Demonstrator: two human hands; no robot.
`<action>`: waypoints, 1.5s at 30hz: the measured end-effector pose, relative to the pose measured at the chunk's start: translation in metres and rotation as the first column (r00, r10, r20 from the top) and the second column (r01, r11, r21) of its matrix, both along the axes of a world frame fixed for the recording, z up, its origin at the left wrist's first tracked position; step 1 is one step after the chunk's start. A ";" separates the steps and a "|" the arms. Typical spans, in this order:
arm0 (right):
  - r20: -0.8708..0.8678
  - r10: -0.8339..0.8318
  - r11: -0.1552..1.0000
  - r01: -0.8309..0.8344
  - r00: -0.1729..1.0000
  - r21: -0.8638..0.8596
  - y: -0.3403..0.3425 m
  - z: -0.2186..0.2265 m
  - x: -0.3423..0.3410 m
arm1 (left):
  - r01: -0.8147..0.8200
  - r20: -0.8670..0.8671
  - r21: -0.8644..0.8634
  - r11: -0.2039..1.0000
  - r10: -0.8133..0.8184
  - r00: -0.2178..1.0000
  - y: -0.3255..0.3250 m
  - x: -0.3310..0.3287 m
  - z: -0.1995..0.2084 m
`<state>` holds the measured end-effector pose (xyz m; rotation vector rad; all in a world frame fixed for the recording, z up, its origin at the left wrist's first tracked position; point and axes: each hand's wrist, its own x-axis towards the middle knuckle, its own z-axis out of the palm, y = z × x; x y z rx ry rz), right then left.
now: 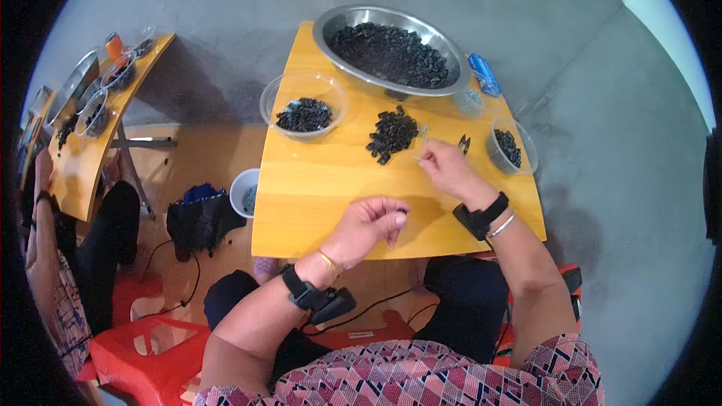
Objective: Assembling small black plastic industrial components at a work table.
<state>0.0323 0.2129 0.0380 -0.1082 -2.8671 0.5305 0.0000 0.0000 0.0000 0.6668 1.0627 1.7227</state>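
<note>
My left hand (368, 227) is over the near part of the yellow table, thumb and forefinger pinched on a small black piece (404, 212) that barely shows. Farther right, my right hand (451, 169) is closed in a pinch just above the tabletop. A tiny pale bit shows at its fingertips, too small to name. Just beyond those fingers lie a few small pale, clear-looking bits (424, 132). Left of them is a loose heap of small black pieces (392, 134). Dark-handled nippers or pliers (464, 144) rest beside my right hand.
A large steel bowl (357, 75) of black pieces stands at the back. Clear plastic tubs with black pieces sit left (268, 114) and right (532, 158). A blue packet (485, 75) lies at back right. A white bucket (238, 194) stands left. Another person (47, 248) sits far left.
</note>
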 end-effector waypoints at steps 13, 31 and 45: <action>-0.201 0.054 0.895 -0.137 0.978 -0.424 -0.077 0.045 0.040 | -0.235 0.433 0.219 0.947 0.121 0.893 0.000 -0.005 0.004; -0.108 0.227 0.967 -0.237 0.968 -0.089 -0.081 0.054 0.039 | -0.320 0.396 0.160 0.934 0.236 0.887 0.001 -0.002 0.001; -0.013 0.273 0.949 -0.267 0.962 0.170 -0.091 0.055 0.037 | -0.357 0.170 0.138 0.924 0.334 0.927 0.004 0.000 -0.001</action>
